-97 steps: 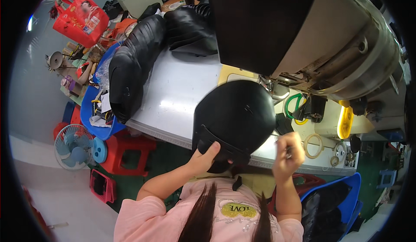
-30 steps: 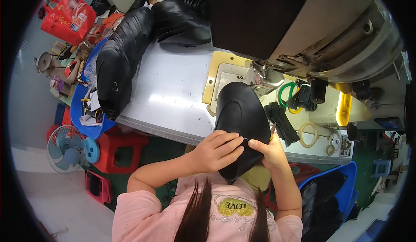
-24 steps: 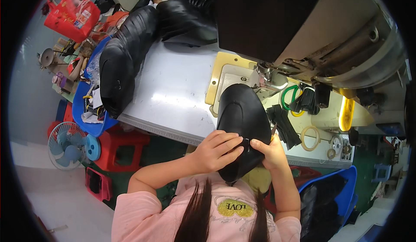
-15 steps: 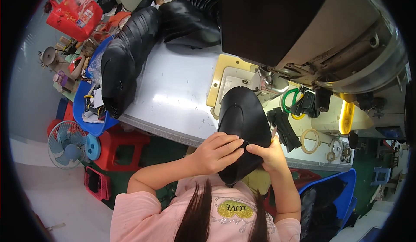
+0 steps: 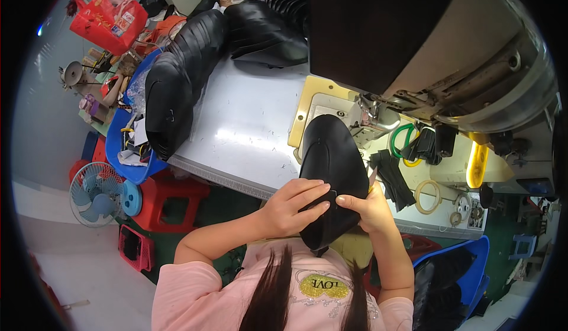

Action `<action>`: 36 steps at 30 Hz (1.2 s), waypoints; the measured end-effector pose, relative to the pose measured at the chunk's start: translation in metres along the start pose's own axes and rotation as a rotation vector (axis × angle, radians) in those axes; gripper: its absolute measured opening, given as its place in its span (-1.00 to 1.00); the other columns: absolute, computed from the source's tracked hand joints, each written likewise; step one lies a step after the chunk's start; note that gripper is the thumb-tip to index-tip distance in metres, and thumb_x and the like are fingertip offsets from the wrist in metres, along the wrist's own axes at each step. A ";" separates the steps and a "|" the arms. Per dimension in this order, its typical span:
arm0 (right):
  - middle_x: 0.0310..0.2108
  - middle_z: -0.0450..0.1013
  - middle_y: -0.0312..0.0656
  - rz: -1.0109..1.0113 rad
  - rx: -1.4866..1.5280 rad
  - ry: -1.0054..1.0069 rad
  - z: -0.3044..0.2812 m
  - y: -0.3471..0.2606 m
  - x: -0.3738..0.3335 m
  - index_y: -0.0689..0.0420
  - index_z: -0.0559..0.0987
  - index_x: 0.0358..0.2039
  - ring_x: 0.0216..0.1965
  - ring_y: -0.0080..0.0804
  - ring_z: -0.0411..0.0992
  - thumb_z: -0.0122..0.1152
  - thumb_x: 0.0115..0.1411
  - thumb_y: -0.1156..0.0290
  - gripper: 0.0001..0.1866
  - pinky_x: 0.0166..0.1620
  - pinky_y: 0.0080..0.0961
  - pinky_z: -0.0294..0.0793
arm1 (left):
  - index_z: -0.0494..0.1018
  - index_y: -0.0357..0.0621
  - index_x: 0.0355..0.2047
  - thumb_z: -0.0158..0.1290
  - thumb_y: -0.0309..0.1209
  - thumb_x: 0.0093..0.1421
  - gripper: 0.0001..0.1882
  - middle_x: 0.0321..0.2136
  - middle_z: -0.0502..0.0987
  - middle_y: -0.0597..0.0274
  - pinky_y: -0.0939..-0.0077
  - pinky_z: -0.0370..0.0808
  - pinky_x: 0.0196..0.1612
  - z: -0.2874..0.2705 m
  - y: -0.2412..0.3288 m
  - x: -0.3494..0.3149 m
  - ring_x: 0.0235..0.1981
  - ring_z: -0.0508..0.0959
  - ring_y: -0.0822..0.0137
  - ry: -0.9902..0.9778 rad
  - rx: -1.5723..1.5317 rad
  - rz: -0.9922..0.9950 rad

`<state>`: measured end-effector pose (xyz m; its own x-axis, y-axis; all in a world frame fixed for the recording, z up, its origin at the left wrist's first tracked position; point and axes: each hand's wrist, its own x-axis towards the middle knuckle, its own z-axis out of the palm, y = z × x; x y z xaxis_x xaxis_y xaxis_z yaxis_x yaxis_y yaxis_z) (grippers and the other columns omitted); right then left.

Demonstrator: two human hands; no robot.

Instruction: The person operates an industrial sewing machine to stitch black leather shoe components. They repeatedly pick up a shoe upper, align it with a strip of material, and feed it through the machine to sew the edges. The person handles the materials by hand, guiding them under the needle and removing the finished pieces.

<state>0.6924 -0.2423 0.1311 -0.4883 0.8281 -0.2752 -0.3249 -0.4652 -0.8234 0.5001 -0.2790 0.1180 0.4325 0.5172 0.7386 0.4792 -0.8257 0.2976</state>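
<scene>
On the far left, above the floor, I am seeing a blue fan (image 5: pixel 97 198) standing beside a red stool (image 5: pixel 155 211), with a small red basket (image 5: pixel 146 255) sitting nearer on the floor. A red bag (image 5: pixel 109 20) is hanging high on that side, and a blue bin (image 5: pixel 142 171) holding papers is sitting just beside the left edge of the tabletop (image 5: pixel 236 112). Along that left edge, a long stack of black pieces (image 5: pixel 168 100) is lying fanned out; a second stack (image 5: pixel 269 38) is resting toward the far edge.

In the middle, I am keeping the black piece (image 5: pixel 334 159) raised at the near edge, its far end pointing toward the yellow plate (image 5: pixel 303 118) and its near end reaching the chest of the pink shirt (image 5: pixel 266 301). My left hand (image 5: pixel 294 208) is gripping its left side, fingers lying slightly spread over the face. My right hand (image 5: pixel 368 206) is pinching the right side, thumb pressing on top; its other fingers are mostly hiding. A pointed tool (image 5: pixel 373 177) is poking out beside them.

Farther right, the sewing machine (image 5: pixel 441 64) is looming over the tabletop, black strips (image 5: pixel 393 180) are lying near a cream ring (image 5: pixel 416 198), and a yellow lamp (image 5: pixel 476 165) is glowing. Another blue bin (image 5: pixel 482 257) is holding black material below the near right corner.
</scene>
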 end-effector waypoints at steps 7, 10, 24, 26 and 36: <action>-0.34 0.47 -0.23 -0.075 -0.040 0.007 0.006 -0.008 0.001 0.26 0.47 -0.25 -0.35 -0.54 0.42 0.27 -0.14 0.66 -0.64 -0.22 -0.57 0.44 | 0.43 -0.28 -0.32 0.09 -0.59 -0.23 -0.65 -0.19 0.42 -0.09 0.30 0.49 -0.25 -0.003 0.003 0.004 -0.18 0.45 0.03 -0.041 -0.059 -0.029; -0.33 0.47 -0.24 -0.049 -0.047 -0.022 0.008 -0.013 0.006 0.25 0.47 -0.24 -0.35 -0.54 0.42 0.26 -0.15 0.67 -0.63 -0.21 -0.58 0.43 | 0.41 -0.29 -0.29 0.07 -0.57 -0.19 -0.65 -0.20 0.43 -0.09 0.29 0.49 -0.23 -0.005 -0.003 0.002 -0.19 0.45 0.00 -0.054 0.038 0.039; -0.65 0.26 -0.41 -0.254 0.046 0.198 -0.036 -0.025 0.025 0.06 0.33 -0.51 -0.70 -0.70 0.16 0.25 -0.08 0.49 -0.77 -0.64 -0.78 0.16 | 0.45 -0.21 -0.38 0.02 -0.66 -0.19 -0.72 -0.24 0.46 0.08 0.38 0.49 -0.22 0.012 -0.081 0.090 -0.20 0.48 0.10 0.079 0.075 0.097; -0.74 0.23 -0.38 -0.359 0.023 0.241 -0.038 -0.032 0.025 0.09 0.33 -0.61 -0.76 -0.68 0.13 0.26 -0.06 0.48 -0.78 -0.64 -0.77 0.17 | 0.44 -0.18 -0.35 0.03 -0.65 -0.17 -0.71 -0.25 0.45 0.11 0.39 0.47 -0.22 0.014 -0.080 0.096 -0.20 0.46 0.12 0.036 0.070 0.081; -0.25 0.28 -0.24 -0.284 0.054 0.220 -0.076 -0.024 0.036 0.06 0.23 -0.19 -0.35 -0.54 0.31 0.16 -0.10 0.65 -0.54 -0.46 -0.68 0.31 | 0.46 -0.09 -0.31 0.06 -0.62 -0.10 -0.71 -0.32 0.44 0.20 0.42 0.42 -0.27 0.016 -0.085 0.102 -0.29 0.45 0.16 0.006 -0.007 -0.017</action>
<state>0.7440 -0.1772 0.1032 -0.1881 0.9715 -0.1441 -0.4682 -0.2177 -0.8564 0.5155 -0.1521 0.1586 0.4196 0.5298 0.7371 0.4809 -0.8184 0.3145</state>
